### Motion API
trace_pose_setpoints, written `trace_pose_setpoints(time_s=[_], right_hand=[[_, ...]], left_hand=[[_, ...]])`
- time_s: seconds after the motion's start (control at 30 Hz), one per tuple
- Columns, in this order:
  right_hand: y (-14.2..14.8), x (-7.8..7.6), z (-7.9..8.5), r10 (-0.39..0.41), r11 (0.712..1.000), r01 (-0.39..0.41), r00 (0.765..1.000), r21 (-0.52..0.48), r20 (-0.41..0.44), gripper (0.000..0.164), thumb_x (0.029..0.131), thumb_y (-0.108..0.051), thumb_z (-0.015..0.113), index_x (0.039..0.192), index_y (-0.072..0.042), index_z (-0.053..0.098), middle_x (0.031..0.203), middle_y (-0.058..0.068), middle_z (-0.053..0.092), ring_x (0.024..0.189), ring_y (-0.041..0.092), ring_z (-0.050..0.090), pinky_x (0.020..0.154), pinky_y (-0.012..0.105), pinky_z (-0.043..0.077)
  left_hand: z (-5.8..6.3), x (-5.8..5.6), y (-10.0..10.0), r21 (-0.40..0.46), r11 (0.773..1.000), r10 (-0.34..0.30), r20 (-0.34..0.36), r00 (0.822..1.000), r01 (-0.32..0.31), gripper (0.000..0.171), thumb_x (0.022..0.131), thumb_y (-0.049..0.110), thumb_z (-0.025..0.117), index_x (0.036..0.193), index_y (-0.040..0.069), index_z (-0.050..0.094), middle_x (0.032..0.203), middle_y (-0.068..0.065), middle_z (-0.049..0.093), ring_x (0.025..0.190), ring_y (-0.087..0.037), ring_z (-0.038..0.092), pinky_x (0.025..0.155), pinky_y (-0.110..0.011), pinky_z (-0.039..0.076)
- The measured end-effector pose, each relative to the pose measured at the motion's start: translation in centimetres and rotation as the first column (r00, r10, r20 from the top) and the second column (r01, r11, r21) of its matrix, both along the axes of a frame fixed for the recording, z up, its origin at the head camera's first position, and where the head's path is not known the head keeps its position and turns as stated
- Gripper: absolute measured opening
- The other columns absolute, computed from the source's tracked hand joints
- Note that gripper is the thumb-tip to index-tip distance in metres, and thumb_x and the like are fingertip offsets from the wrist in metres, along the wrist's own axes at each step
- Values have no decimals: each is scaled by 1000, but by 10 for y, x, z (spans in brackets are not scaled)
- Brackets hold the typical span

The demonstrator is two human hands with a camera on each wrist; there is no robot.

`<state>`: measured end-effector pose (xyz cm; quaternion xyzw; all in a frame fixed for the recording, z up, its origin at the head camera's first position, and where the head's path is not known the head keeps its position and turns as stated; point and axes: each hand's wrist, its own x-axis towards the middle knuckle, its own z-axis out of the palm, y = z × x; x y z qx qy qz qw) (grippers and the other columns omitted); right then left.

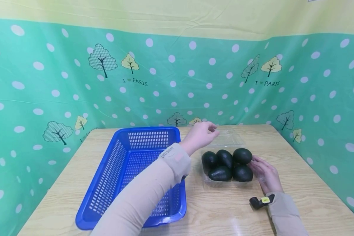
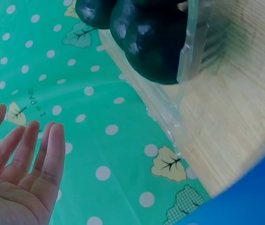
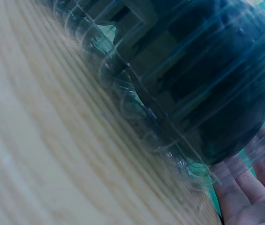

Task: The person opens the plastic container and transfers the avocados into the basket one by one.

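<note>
Several dark, glossy avocados (image 1: 242, 156) sit in a clear plastic container (image 1: 213, 183) right of centre in the head view. Its clear lid (image 1: 228, 139) lies folded back behind them. My left hand (image 1: 198, 136) hovers beside the lid, holding nothing; the left wrist view shows its fingers (image 2: 52, 154) loosely extended, apart from the fruit. At the container's right side is my right hand (image 1: 266, 173). In the right wrist view its fingers (image 3: 249, 185) lie fairly straight against the clear wall, close to a large avocado (image 3: 216, 79).
A blue perforated plastic basket (image 1: 87, 209) stands to the left on the wooden table (image 1: 215, 213), partly covered by my left sleeve (image 1: 144, 186). A green dotted cloth (image 1: 171, 88) hangs behind and around the table.
</note>
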<state>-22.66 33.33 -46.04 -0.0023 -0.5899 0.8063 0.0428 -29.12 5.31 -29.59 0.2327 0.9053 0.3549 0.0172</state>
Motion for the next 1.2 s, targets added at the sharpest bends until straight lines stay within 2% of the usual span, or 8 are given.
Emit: trace_pose_setpoints(time_s=[0.3,0.53,0.97,1.2], right_hand=[[0,0,1,-2,1000,2,1000,-2,6,27,103,-11,52,115,-25,71,109,-14,73,104,1,69,90,16,52],[0,1,2,0,1000,0,1000,1,24,26,102,-14,54,121,-23,69,111,-15,73,106,0,68,92,15,51],[-1,-1,0,1,1000,-1,1000,-4,0,28,102,-10,51,115,-25,71,109,-13,74,104,1,68,90,16,52],[0,-1,-1,1,1000,-1,1000,-8,-4,28,102,-9,52,115,-25,71,109,-13,74,104,2,69,90,17,53]], left_hand=[[-6,1,13,-28,1000,0,-7,1000,-1,40,100,37,57,133,15,61,121,-2,70,113,-17,65,97,-32,52],[-15,-2,19,-125,992,-15,-44,999,10,40,99,37,57,132,15,62,123,-3,70,114,-17,65,97,-31,52],[-36,-6,23,-160,987,-1,-30,1000,-3,41,97,36,60,132,14,63,127,-4,68,116,-19,65,98,-33,53],[-45,-7,20,-244,970,-3,4,1000,4,42,94,34,64,132,15,63,131,-4,65,119,-20,61,99,-36,51]])
